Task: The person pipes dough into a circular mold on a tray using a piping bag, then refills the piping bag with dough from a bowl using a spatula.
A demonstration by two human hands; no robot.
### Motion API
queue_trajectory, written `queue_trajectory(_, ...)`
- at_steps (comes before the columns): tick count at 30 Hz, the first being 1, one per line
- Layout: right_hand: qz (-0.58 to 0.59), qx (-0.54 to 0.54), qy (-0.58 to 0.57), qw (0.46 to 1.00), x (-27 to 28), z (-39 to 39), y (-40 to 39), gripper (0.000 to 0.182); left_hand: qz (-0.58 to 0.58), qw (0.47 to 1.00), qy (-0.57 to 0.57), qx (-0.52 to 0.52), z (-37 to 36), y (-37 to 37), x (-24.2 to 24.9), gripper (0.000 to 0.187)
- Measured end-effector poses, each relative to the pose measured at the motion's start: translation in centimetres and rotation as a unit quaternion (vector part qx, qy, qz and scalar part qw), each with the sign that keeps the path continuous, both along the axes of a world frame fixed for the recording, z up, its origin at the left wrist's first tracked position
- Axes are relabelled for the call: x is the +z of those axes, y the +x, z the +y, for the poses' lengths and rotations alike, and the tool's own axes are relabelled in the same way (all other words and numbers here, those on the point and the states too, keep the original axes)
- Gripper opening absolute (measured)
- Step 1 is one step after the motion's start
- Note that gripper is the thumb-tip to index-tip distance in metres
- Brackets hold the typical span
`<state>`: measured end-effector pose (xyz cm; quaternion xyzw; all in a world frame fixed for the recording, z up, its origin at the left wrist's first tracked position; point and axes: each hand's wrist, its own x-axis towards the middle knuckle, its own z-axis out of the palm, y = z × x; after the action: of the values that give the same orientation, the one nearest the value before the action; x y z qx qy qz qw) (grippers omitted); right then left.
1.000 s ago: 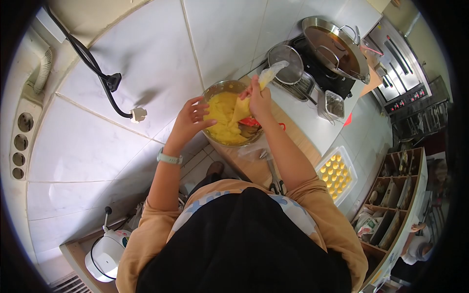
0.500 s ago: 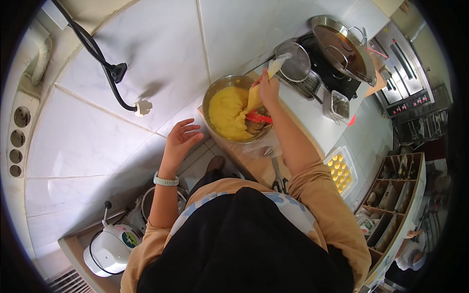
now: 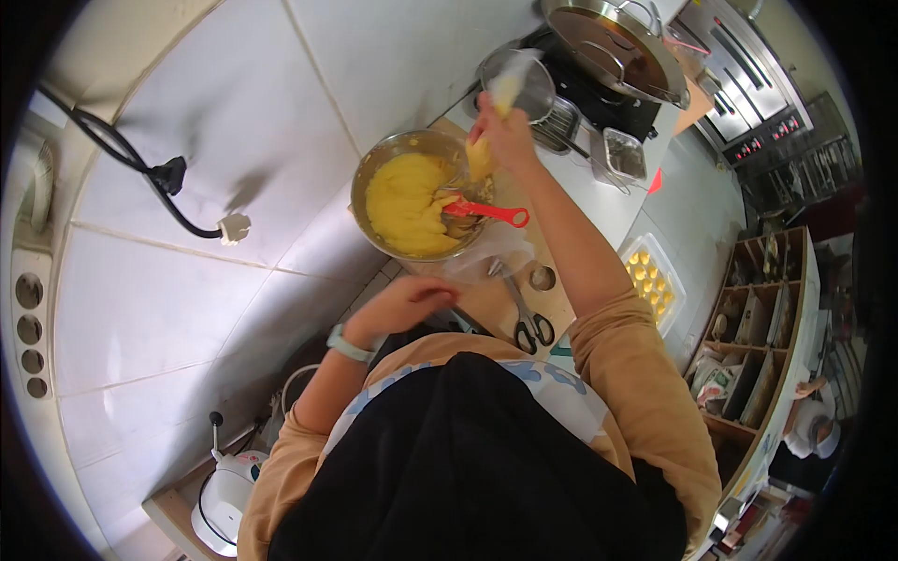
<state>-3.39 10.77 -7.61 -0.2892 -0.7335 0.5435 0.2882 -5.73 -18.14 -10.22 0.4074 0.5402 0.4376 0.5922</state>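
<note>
My right hand grips a piping bag with yellow filling, over the right rim of a steel bowl. The bag's clear end sticks up above my fist, blurred. Yellow batter fills much of the bowl. A red spatula lies in it, its handle over the rim. My left hand, smeared by motion, is below the bowl near the counter's edge, fingers loosely bent and nothing visible in them. Close by lie a clear plastic bag, black-handled scissors and a small metal ring.
Up right, a large pan sits on a black stove, with a strainer and a wire-handled metal container nearby. A white tray holds several yellow pieces. Another person is at far right. A plug hangs at the left wall.
My right hand has lifted the piping bag up and away from the batter. My left hand has moved down and right, towards the counter edge. The view has shifted, showing more of the scissors.
</note>
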Motion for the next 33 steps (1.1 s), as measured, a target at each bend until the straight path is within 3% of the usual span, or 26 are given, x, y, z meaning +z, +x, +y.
queue_trajectory(2, 0.185, -0.072, -0.135, 0.971, 2.4, 0.6, 2.6, 0.047, 0.166, 0.980, 0.088, -0.057, 2.9, 3.1, -2.5, 0.025)
queue_trajectory(4, 0.387, -0.083, -0.281, 0.874, 2.8, 2.3, 6.1, 0.041, 0.363, 0.902, 0.228, 0.050, 5.8, 6.4, -7.8, 0.029)
queue_trajectory(7, 0.511, -0.125, -0.467, 0.711, 2.5, 3.5, 11.0, 0.031, 0.548, 0.816, 0.124, 0.135, 9.9, 9.0, -12.6, 0.031)
queue_trajectory(10, 0.506, -0.145, -0.499, 0.688, 2.2, 3.6, 14.8, 0.022, 0.591, 0.806, 0.003, 0.034, 12.3, 9.6, -13.2, 0.027)
queue_trajectory(13, 0.497, -0.129, -0.539, 0.668, 3.4, 2.5, 16.9, 0.023, 0.462, 0.887, -0.004, -0.007, 13.3, 8.7, -11.8, 0.027)
queue_trajectory(16, 0.511, -0.139, -0.547, 0.648, 3.1, 2.6, 18.0, 0.022, 0.426, 0.890, 0.147, 0.073, 12.9, 8.8, -11.7, 0.020)
queue_trajectory(19, 0.489, -0.134, -0.518, 0.690, 6.3, 0.7, 19.0, 0.025, 0.352, 0.918, 0.161, 0.090, 11.8, 9.2, -5.3, 0.016)
queue_trajectory(22, 0.539, -0.003, -0.517, 0.665, 7.2, 0.3, 20.3, 0.037, 0.316, 0.930, 0.158, 0.104, 10.7, 9.3, 1.6, 0.014)
queue_trajectory(25, 0.489, 0.006, -0.489, 0.722, 9.7, -1.2, 19.8, 0.046, 0.266, 0.923, 0.202, 0.189, 10.0, 9.4, 5.3, 0.012)
queue_trajectory(28, 0.472, 0.020, -0.443, 0.762, 11.4, -2.4, 19.0, 0.047, 0.289, 0.884, 0.266, 0.254, 10.2, 9.7, 7.7, 0.014)
queue_trajectory(31, 0.455, 0.045, -0.394, 0.797, 12.8, -2.9, 18.6, 0.048, 0.302, 0.894, 0.241, 0.228, 10.0, 9.1, 8.6, 0.024)
queue_trajectory(33, 0.424, 0.064, -0.343, 0.836, 13.8, -3.2, 18.1, 0.049, -0.004, 0.959, 0.113, 0.260, 10.3, 8.5, 7.5, 0.027)
